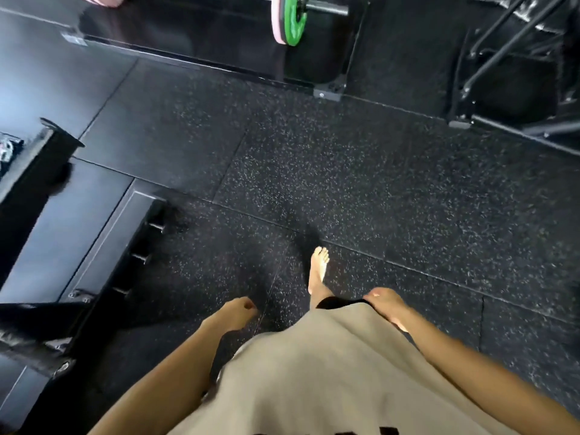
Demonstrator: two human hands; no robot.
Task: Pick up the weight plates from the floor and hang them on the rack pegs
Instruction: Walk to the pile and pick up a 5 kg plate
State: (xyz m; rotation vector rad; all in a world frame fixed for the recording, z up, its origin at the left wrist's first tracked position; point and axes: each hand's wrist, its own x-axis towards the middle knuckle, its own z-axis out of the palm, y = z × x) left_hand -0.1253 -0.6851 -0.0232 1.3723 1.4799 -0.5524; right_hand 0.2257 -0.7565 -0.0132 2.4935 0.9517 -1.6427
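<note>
My left hand (237, 312) hangs at my side with loosely curled fingers and holds nothing. My right hand (387, 304) hangs by my hip, fingers relaxed, also holding nothing. A green weight plate (295, 22) and a pink plate (277, 25) sit on a barbell (328, 9) at the top of the view, on a glossy black platform. A black rack post (119, 249) with short metal pegs (141, 257) lies along the left side. No loose plate shows on the speckled rubber floor (345, 171) near me.
My bare foot (318, 268) steps on the floor ahead of my beige shirt. A black metal frame (508, 73) stands at the top right. Another pink plate edge (100, 0) shows at the top left. Black rack beams (28, 171) fill the left edge.
</note>
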